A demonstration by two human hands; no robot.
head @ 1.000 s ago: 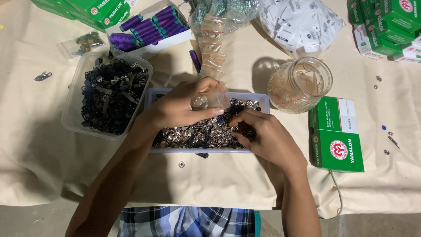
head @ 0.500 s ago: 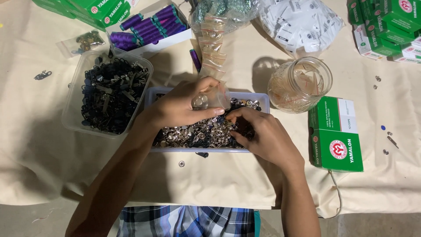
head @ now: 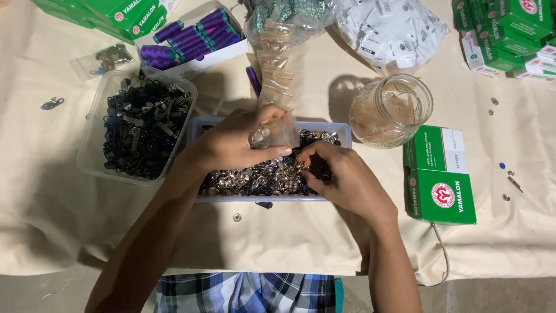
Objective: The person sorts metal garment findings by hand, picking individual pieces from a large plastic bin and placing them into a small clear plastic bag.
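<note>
I judge this a small sewing-supplies packing bench: a cream cloth-covered table [head: 69,220], green cardboard thread boxes [head: 440,174] right of my hands, purple thread spools in a white box [head: 194,35] beyond them, a clear plastic tub of black zipper sliders [head: 142,124] left.

To your right, just beside the glass jar, a flat green carton [head: 441,175] with a white panel and a round red-and-white emblem lies on the cloth. More such green boxes [head: 504,32] stack at the far right corner, others [head: 110,14] at far left. Your left hand [head: 234,142] pinches a small clear bag [head: 272,134].
</note>
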